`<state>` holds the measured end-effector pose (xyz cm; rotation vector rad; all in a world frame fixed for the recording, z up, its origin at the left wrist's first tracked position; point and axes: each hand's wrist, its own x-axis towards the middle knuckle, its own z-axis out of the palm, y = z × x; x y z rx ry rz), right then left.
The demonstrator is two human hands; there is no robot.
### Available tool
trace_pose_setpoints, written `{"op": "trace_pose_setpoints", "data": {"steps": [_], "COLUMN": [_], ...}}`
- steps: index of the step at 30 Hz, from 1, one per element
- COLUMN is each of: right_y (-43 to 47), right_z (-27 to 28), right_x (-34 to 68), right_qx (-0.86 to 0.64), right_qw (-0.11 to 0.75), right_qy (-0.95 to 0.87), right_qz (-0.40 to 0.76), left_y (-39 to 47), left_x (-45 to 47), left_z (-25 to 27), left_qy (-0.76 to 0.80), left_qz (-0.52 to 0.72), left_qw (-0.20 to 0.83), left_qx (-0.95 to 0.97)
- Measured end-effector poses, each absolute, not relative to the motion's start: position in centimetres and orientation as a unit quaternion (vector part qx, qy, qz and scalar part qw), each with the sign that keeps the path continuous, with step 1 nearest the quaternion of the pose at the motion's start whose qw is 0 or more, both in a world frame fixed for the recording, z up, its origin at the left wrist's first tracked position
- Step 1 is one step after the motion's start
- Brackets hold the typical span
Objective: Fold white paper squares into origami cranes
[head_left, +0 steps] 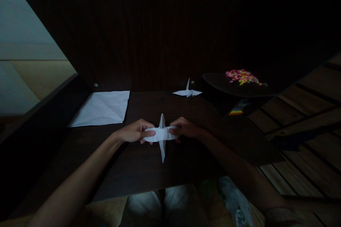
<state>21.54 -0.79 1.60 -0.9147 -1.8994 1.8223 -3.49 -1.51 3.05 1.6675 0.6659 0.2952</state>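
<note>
Over the middle of the dark desk, a white paper crane (161,134) is held between both hands, its wings spread left and right. My left hand (137,131) pinches the left wing, thumb on top and fingers beneath. The right wing is gripped the same way by my right hand (183,128). Two pointed ends of the crane stick out, one away from me and one toward me. A second, finished-looking paper crane (188,93) stands at the back of the desk, beyond my right hand. White paper sheets (103,108) with crease lines lie beyond my left hand.
A small rounded shelf (213,81) on the right carries a pile of tiny colourful pieces (243,76). Below it sits a rainbow-striped item (237,110). A tall dark panel (154,32) closes off the back. A plastic bag (234,198) lies below the desk's front edge.
</note>
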Motion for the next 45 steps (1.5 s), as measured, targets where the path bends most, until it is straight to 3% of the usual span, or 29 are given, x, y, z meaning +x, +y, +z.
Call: {"op": "trace_pose_setpoints", "data": {"steps": [11,21,28,36,41,45], "right_y": [-1.0,0.6,0.9,1.1,0.7,0.7], "right_z": [1.4,0.6,-0.3,-0.4,0.0,-0.2], "right_x": [21.3,21.7,21.6,21.9,21.6,21.5], "right_qx": [-0.331,-0.449,-0.452,-0.442,-0.418,-0.41], "right_qw": [0.188,0.286,0.296,0.302,0.312,0.323], "right_qy": [-0.674,-0.638,-0.648,-0.745,-0.776,-0.784], "right_qz": [0.633,0.556,0.537,0.398,0.354,0.337], "left_y": [-1.5,-1.2,-0.5,-0.2,-0.2,-0.6], "left_x": [-3.8,-3.4,-3.6,-4.3,-4.0,-3.6], "left_z": [3.2,3.0,2.0,2.9,2.5,2.4], "left_qy": [0.316,0.439,0.485,0.492,0.432,0.372], "left_qz": [0.1,0.163,0.179,0.207,0.294,0.269], "left_qw": [0.649,0.668,0.606,0.355,0.404,0.45], "left_qx": [0.685,0.579,0.604,0.767,0.751,0.766]}}
